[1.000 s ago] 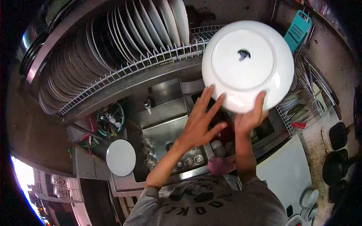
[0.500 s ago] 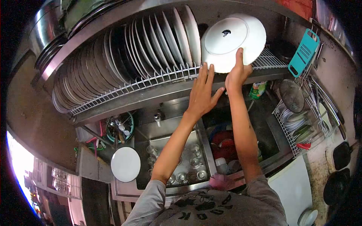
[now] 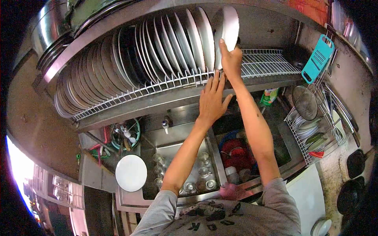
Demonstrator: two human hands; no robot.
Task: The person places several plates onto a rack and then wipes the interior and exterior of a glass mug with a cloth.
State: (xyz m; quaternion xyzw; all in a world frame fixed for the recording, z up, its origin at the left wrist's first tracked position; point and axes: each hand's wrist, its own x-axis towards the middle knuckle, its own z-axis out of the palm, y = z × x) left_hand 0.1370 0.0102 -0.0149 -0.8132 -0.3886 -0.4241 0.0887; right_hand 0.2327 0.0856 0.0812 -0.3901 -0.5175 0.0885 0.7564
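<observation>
My right hand (image 3: 231, 62) grips a white plate (image 3: 231, 26) by its lower edge, thumb on the near face. The plate stands nearly upright on the wire dish rack (image 3: 262, 65), at the right end of a long row of plates (image 3: 189, 41). Below it, my left hand (image 3: 212, 96) is open, with its fingers stretched up against the front edge of the rack. The plate's bottom edge is partly hidden by my right hand.
Below are a sink basin (image 3: 165, 147) with several upturned glasses (image 3: 203, 170) and a second basin with a red item (image 3: 238, 153). A white plate (image 3: 131, 173) lies on the left ledge. A turquoise grater (image 3: 317, 59) hangs right, above a smaller dish rack (image 3: 298, 135).
My right hand has moved left and turned the plate from broadside to edge-on, beside the row. My left hand has shifted slightly downward, staying open.
</observation>
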